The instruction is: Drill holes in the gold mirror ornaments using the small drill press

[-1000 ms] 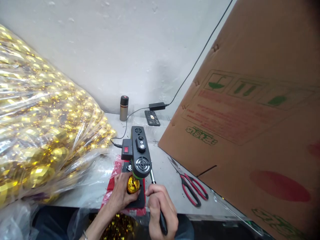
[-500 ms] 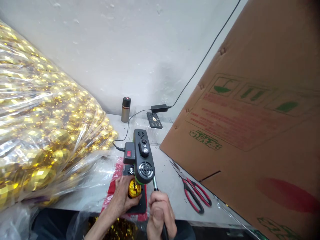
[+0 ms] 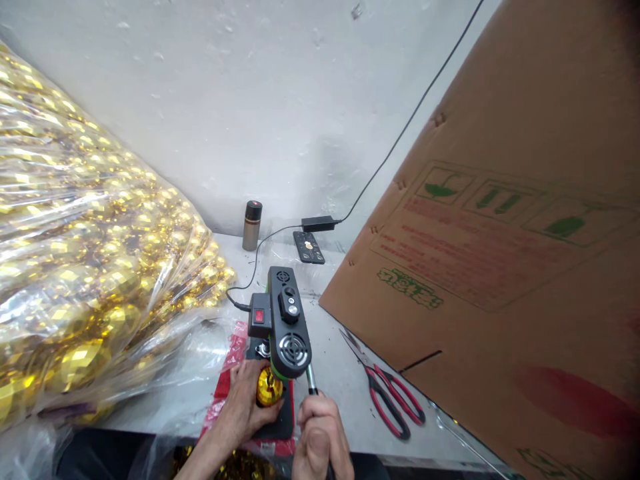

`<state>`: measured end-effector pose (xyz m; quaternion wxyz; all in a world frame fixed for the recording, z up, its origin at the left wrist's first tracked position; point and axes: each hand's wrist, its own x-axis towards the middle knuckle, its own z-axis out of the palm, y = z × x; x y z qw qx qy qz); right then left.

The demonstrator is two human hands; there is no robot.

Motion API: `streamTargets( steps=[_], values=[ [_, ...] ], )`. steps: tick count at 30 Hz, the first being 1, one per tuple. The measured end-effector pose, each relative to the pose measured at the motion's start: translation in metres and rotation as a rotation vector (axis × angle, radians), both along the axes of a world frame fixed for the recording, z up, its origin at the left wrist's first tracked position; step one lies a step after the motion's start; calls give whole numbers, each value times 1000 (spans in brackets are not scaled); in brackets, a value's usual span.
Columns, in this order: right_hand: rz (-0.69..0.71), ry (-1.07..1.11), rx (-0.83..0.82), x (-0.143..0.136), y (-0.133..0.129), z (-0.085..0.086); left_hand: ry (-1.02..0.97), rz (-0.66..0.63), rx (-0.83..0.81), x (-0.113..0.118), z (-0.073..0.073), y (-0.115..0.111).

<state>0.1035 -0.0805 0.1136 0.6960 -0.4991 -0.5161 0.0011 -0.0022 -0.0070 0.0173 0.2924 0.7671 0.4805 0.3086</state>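
Observation:
A shiny gold faceted ball [image 3: 269,387] sits under the front end of a black machine [image 3: 289,323] with round vents and a red switch. My left hand [image 3: 249,399] is closed around the ball's left side, its thumb along the near side. My right hand [image 3: 323,433] is wrapped around the black grip of a lever [image 3: 312,380], whose metal shaft runs up to the machine's right side. Beneath the ball lies the machine's black base [image 3: 283,423], on red plastic sheeting [image 3: 220,393].
A big clear bag of gold balls [image 3: 100,267] fills the left. At right stands a cardboard box [image 3: 475,267], with red-handled scissors [image 3: 387,393] beside it. Behind the machine are a spray-can-like cylinder [image 3: 251,227], a phone [image 3: 309,247] and a black power adapter [image 3: 319,223] with its cable.
The whole scene sits slightly lower in the picture. Both hands keep their grips, and the ball stays under the machine's front end.

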Motion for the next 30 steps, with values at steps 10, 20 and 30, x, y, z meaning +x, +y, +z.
streamTargets(
  steps=[10, 20, 30],
  values=[
    [-14, -1, -7, 1, 0, -3, 0, 9, -17, 1, 2, 1],
    [9, 12, -12, 3, -1, -7, -4, 36, 17, 3, -5, 0],
    [-78, -85, -7, 0, 3, -30, -49, 54, 110, 3, -19, 1]
  ],
)
